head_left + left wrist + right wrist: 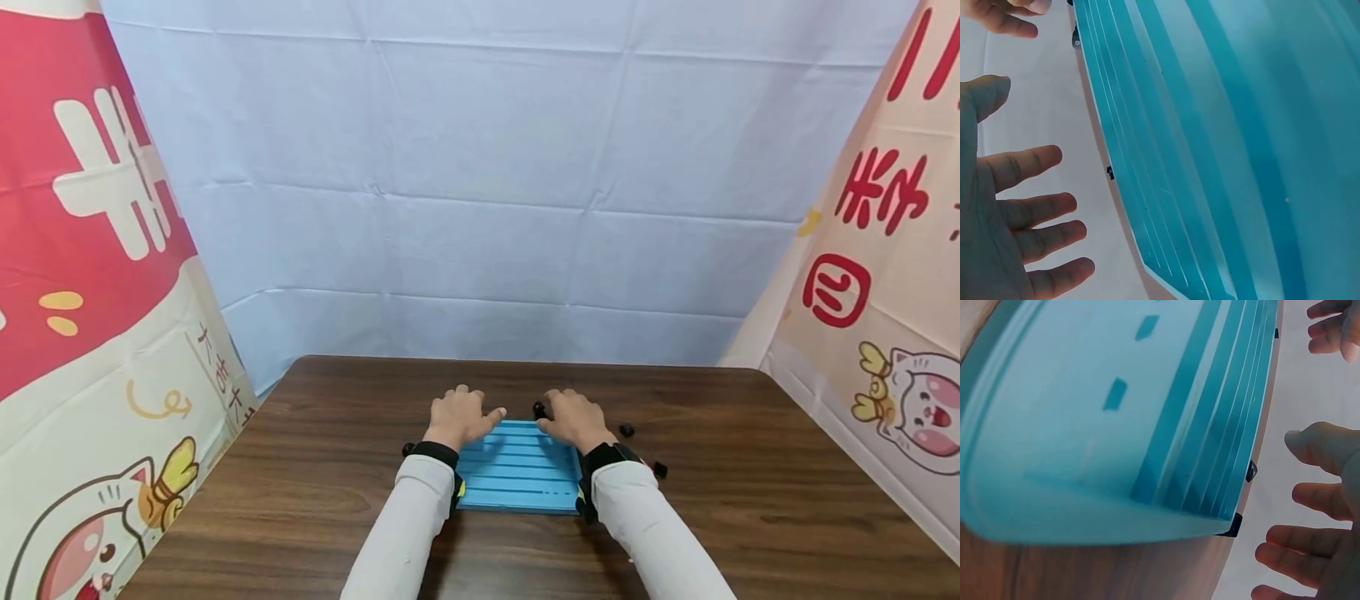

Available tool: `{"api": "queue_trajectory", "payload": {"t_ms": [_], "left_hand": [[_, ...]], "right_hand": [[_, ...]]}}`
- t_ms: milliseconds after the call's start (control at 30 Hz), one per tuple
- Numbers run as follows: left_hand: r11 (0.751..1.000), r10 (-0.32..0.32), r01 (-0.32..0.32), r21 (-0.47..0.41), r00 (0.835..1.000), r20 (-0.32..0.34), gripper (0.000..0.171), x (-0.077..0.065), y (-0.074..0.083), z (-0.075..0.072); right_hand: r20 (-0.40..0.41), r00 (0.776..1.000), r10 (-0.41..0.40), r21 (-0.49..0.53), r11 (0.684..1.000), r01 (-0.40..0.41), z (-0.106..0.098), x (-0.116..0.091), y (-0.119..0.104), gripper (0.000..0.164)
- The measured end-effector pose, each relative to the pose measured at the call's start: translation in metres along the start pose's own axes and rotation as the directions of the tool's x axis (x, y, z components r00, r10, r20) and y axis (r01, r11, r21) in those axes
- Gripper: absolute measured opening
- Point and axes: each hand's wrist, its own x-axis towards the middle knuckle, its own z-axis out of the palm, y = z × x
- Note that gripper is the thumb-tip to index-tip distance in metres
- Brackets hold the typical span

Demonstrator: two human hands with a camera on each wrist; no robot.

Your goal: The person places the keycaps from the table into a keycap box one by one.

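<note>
tray (517,479) on brown tabletop (315,500), cloth (480,167) behind

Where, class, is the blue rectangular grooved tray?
In the head view's lower middle, the blue grooved tray lies on the brown wood-grain table; the left hand and right hand flank its far edge, two small black pieces to its right.
</note>
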Motion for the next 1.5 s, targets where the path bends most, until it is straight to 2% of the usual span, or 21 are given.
{"api": "queue_trajectory", "payload": {"t_ms": [267, 667, 933, 1100, 1500], "left_hand": [[1.0, 0.01, -0.01, -0.006, 1.0, 0.001, 0.061, -0.001, 0.0, 0.002], [0.996, 0.093, -0.093, 0.011, 0.996, 0.017, 0.054, -0.011, 0.008, -0.002], [0.992, 0.123, -0.123, -0.024, 0.992, 0.033, 0.053, -0.024, 0.004, -0.006], [0.991, 0.133, -0.132, -0.031, 0.99, 0.044, 0.052, -0.027, 0.001, -0.007], [0.983, 0.143, -0.133, -0.127, 0.987, 0.073, 0.051, -0.033, -0.003, -0.005]], "right_hand": [[0.021, 1.0, 0.005, 0.004, 1.0, -0.005, -0.002, -0.002, 0.006, 0.053], [0.049, 0.999, 0.002, 0.029, 1.0, -0.003, -0.003, -0.011, 0.021, 0.05], [0.072, 0.997, 0.0, 0.09, 0.996, -0.007, -0.003, -0.022, 0.034, 0.047], [0.08, 0.996, 0.031, 0.112, 0.993, -0.04, -0.005, -0.026, 0.042, 0.046], [0.091, 0.996, 0.019, 0.071, 0.997, -0.025, -0.01, -0.035, 0.06, 0.047]]}}
